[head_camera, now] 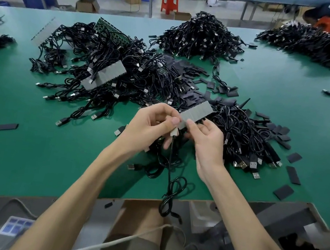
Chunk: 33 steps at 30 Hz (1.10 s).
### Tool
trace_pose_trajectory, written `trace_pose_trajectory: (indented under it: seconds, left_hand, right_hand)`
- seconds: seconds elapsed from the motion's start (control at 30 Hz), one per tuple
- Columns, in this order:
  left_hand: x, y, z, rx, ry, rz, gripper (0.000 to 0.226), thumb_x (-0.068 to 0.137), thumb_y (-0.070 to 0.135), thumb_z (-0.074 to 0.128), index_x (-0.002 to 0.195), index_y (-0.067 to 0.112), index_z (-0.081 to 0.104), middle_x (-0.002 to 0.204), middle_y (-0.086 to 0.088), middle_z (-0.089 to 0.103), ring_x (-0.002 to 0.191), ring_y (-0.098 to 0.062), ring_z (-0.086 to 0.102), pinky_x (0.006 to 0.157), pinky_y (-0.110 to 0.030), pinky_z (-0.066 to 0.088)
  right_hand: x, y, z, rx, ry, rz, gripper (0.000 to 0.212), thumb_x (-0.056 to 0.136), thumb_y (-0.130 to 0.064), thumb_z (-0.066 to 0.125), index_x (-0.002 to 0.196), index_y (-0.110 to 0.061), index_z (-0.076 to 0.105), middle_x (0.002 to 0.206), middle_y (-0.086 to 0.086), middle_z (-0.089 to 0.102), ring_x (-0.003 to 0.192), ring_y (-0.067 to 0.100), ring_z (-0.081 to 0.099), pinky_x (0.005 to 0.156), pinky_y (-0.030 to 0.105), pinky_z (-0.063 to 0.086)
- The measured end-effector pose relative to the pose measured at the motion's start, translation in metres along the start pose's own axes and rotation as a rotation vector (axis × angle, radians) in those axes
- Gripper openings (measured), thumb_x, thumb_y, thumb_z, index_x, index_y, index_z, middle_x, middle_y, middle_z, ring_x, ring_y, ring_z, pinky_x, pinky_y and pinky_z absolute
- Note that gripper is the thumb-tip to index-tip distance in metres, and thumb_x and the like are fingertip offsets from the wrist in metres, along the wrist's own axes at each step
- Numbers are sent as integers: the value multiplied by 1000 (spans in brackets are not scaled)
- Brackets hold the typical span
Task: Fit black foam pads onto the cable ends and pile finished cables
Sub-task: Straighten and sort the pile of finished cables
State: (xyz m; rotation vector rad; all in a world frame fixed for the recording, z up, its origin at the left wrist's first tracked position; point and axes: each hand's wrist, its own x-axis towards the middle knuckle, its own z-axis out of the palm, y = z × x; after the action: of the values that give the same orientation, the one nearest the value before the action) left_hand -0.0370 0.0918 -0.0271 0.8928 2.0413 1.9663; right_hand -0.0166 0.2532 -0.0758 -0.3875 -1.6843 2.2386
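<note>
Both hands are up over the green table (25,156), close together. The left hand (149,124) has its fingers curled and pinches the top end of a black cable (170,175), where a small pale piece (173,132) sits. The rest of the cable hangs down in loops past the table edge. The right hand (207,140) has curled fingers too, and its thumb and fingers hold a grey strip (199,111) with a jagged top edge, just beside the left thumb. Behind the right hand lies a pile of cables (242,133). A bigger, messy heap (108,68) lies further left. Loose black foam pads (294,157) lie flat here and there on the table.
</note>
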Motion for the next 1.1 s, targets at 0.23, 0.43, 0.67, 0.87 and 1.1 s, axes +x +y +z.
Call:
trace_pose_trajectory:
  seconds: [0.23,0.43,0.67,0.87,1.1]
  left_hand:
    - [28,11,15,-217,15,-34,11,101,11,60,105,1,65,76,-17,61,54,-20,57,49,-23,43]
    - [49,-10,31,-161,335,-241,11,99,11,64,101,1,66,67,-10,71,48,-16,63,51,-26,55]
    - [46,-18,37,-96,488,-153,10,97,10,67,101,1,68,78,-15,71,56,-15,64,58,-27,57]
    - [39,-21,35,-33,468,-101,13,98,15,67,105,4,65,88,-14,74,69,-20,72,62,-26,59]
    - [25,-27,30,621,244,240,18,98,5,63,115,8,65,109,1,58,87,-10,60,82,-17,48]
  right_hand:
    - [-3,-4,1,34,-98,8,46,93,-18,72,128,4,53,93,9,70,73,10,66,70,24,52]
    - [-3,-4,3,-98,-140,-29,21,101,-7,60,123,-8,62,85,-1,75,73,12,67,59,23,52]
    - [-8,-5,2,-159,-98,-46,43,106,-50,44,103,-12,65,76,5,74,55,25,69,36,27,42]
    - [-5,-3,0,-177,-56,-24,46,97,-54,62,110,-11,58,60,2,64,42,13,49,37,25,36]
    - [-4,-7,-6,27,-51,-8,36,99,-40,64,109,-5,64,60,5,59,39,10,38,38,22,29]
